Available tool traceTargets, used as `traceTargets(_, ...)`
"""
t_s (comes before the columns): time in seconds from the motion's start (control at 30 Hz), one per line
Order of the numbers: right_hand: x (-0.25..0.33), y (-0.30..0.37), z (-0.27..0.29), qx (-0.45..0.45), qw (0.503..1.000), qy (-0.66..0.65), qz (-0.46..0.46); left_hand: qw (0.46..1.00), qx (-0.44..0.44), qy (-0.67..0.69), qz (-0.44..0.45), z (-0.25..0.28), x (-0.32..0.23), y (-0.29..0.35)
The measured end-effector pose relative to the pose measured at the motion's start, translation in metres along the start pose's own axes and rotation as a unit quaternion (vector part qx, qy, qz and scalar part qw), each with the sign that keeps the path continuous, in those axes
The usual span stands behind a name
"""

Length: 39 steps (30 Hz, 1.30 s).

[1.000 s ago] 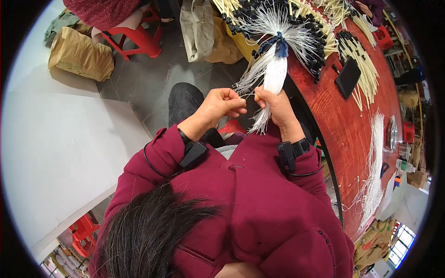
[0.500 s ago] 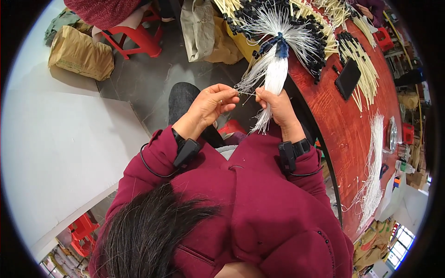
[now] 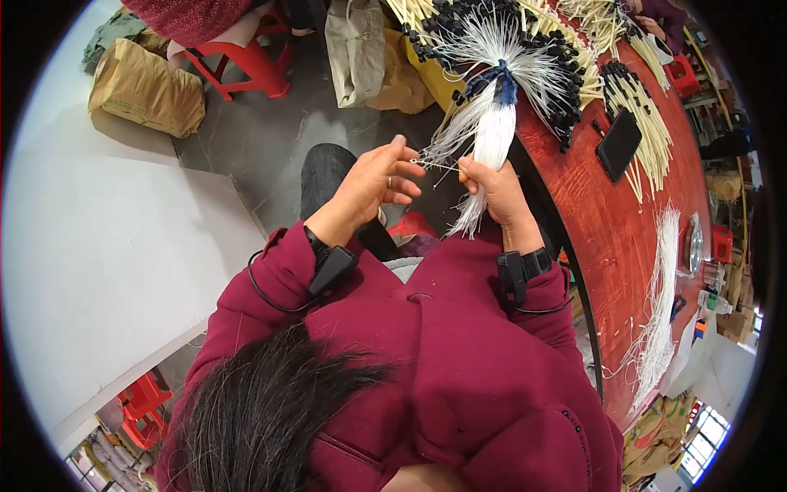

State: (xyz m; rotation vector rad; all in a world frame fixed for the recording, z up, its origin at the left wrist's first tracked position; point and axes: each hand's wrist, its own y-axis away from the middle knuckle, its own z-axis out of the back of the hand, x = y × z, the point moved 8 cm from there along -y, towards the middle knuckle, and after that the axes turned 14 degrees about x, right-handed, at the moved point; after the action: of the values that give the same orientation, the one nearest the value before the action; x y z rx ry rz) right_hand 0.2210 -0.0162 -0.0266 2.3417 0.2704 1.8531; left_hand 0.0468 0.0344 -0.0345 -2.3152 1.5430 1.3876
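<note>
I see a red table (image 3: 586,221) to the right of the right hand (image 3: 498,193), with a black phone (image 3: 618,145) lying on it, ahead and right of that hand. Much farther right, I make out a shiny dish (image 3: 695,243) and, closer to the body, a clear bottle (image 3: 716,302). Straight ahead of the left hand (image 3: 375,182), I have a pale bag (image 3: 354,53) standing on the grey floor (image 3: 283,115). Ahead and left of it, I see a red stool (image 3: 250,66), then a crumpled brown sack (image 3: 147,88) farther left. A broad white board (image 3: 123,254) spreads out well left of the left hand.
</note>
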Motion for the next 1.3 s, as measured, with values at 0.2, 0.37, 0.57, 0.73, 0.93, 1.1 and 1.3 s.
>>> traceTargets(0.2,-0.001,-0.001,0.0,0.003,1.0,0.004,0.003,0.984,0.077,-0.161,-0.004,0.007,0.007,-0.016)
traceTargets(0.37,0.002,-0.001,0.0,0.005,1.0,0.019,0.003,0.996,0.068,0.042,0.048,0.032,0.029,-0.017)
traceTargets(0.57,0.002,0.0,0.001,0.008,1.0,0.02,0.006,1.0,0.005,0.005,0.03,0.023,0.012,-0.002)
traceTargets(0.73,0.004,0.0,0.0,0.016,1.0,0.021,0.01,0.997,-0.013,-0.072,-0.009,0.025,0.002,-0.001)
traceTargets(0.93,0.001,-0.001,0.001,0.018,1.0,0.016,0.012,0.994,0.007,-0.109,-0.025,0.023,-0.002,-0.005)
traceTargets(1.1,0.001,-0.001,0.001,0.019,1.0,0.015,0.012,0.994,0.045,-0.098,-0.028,0.028,0.003,-0.011)
traceTargets(1.3,0.005,0.001,-0.002,0.004,1.0,0.016,0.006,0.998,0.036,-0.055,-0.013,0.022,0.004,-0.009)
